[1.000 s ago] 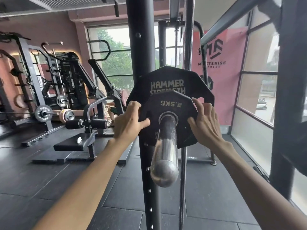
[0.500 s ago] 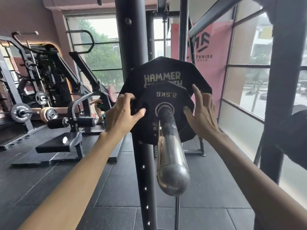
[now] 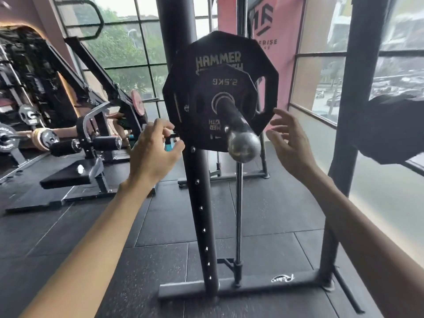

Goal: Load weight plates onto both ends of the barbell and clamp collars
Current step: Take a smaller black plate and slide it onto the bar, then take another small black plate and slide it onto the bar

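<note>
On barbell sleeve [image 3: 231,121]: 2.5kg plate [image 3: 204,111] against bigger plate [image 3: 259,56]; L hand [image 3: 153,154] & R hand [image 3: 291,145] loose, empty, just beside plates.

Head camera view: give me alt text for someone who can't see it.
A small 2.5 kg plate sits against a larger Hammer Strength plate on the barbell sleeve, with no collar visible. The person's left hand and right hand hover open on either side of the plates, holding nothing.
</note>
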